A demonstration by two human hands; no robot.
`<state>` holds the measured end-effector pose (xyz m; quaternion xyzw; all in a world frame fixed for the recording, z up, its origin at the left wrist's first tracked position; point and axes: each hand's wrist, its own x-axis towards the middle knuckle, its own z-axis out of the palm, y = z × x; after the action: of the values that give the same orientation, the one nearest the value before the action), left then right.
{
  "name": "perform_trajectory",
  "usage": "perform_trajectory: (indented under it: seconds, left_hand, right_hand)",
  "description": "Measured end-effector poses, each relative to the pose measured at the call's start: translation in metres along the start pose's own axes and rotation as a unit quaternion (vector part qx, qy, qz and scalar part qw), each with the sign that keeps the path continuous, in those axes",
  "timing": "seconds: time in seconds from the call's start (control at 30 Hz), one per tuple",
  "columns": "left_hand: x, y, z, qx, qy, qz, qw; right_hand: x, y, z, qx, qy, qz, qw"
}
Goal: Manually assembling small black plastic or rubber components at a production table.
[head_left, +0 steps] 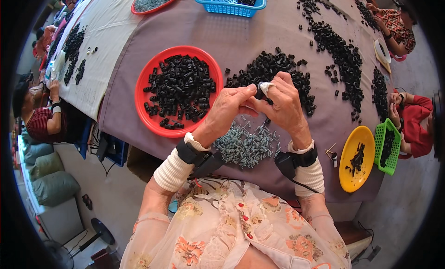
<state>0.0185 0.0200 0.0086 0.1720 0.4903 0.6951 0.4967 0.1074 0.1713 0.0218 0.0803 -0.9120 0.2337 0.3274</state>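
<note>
My hands meet just to the right of the red tray (pixel 143 76), fingertips brought together above the cloth. My left hand (pixel 227 104) is nearer the tray, overlapping its right edge in view, with thumb and forefinger pinching. My right hand (pixel 283 102) is farther right of the tray, its fingers curled in against the left's; one finger wears a white wrapping (pixel 265 87). A dark bit shows between the fingertips, but I cannot tell whether I grasp a piece there or the heap behind shows through.

The heap of black pieces (pixel 273 63) lies right of the tray, just beyond my hands. The tray itself holds many more short black parts (pixel 178 86). To the tray's right and nearer my body, a pile of small grey coil-like pieces (pixel 245 146) sits just on the near side of my hands, between my wrists. Well to the right of the tray is a yellow plate (pixel 347 176) with some black bits; beyond the tray, rightward, stands a blue basket (pixel 227 8).
</note>
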Motion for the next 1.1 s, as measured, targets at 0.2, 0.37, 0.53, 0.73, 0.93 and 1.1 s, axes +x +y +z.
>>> perform_trajectory:
  seconds: [0.2, 0.37, 0.53, 0.73, 0.93, 1.1]
  left_hand:
    - [0.000, -0.002, 0.000, 0.023, 0.000, 0.015, 1.000]
    - [-0.005, 0.004, -0.008, 0.018, 0.072, 0.038, 0.997]
    - [-0.020, 0.008, -0.052, -0.065, 0.239, 0.121, 0.961]
    - [-0.041, 0.004, -0.089, -0.055, 0.298, 0.091, 0.949]
    - [-0.028, 0.000, -0.051, -0.011, 0.223, 0.092, 0.970]
    - [-0.018, -0.010, -0.030, 0.043, 0.141, 0.047, 0.988]
  right_hand:
    - [0.000, 0.001, -0.001, -0.024, -0.022, -0.005, 0.999]
    - [0.005, 0.009, -0.008, -0.003, -0.031, 0.060, 0.998]
    - [-0.020, 0.032, -0.025, -0.051, -0.060, 0.224, 0.971]
    - [-0.046, 0.038, -0.014, -0.020, -0.074, 0.226, 0.971]
    - [-0.047, 0.031, -0.005, -0.057, -0.110, 0.191, 0.974]
    - [-0.064, 0.024, -0.003, -0.064, -0.139, 0.180, 0.972]
